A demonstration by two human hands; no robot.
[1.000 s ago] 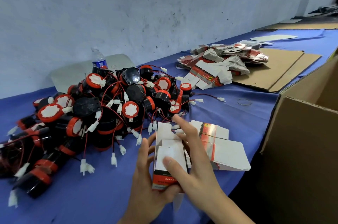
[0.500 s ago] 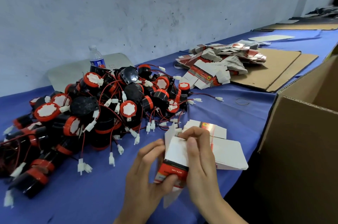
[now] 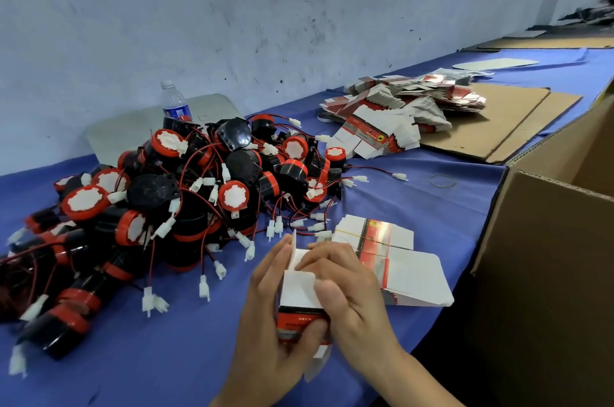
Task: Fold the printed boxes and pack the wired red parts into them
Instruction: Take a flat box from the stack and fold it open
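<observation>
One printed box (image 3: 300,297) is in work, held upright between both of your hands. Your left hand (image 3: 262,337) wraps its left side, with the fingers curled round the back and the thumb across the red printed band at the bottom. Your right hand (image 3: 352,300) closes on it from the right, thumb pressed on the white flap and fingers curled over the upper flaps. One narrow flap stands up between your two sets of fingertips, and another hangs loose below your left thumb. Flaps and fingers cover the inside of the box, so its contents cannot be determined.

To the right of your right hand stands a brown carton (image 3: 545,273) with its top flaps open. Its inside is not visible from this angle.

Ahead and to the left of the grip, the wired red parts (image 3: 186,200) lie in a loose heap on the blue cover (image 3: 415,203), apart from both hands. Their nearest white connectors lie just beyond your left fingertips.

A banded stack of flat blanks (image 3: 412,270) lies just beside your right hand, partly hidden by it. Well beyond the grip, to the right, a far heap of blanks (image 3: 398,114) rests partly on cardboard sheets (image 3: 505,127). A water bottle (image 3: 174,102) stands behind the parts.
</observation>
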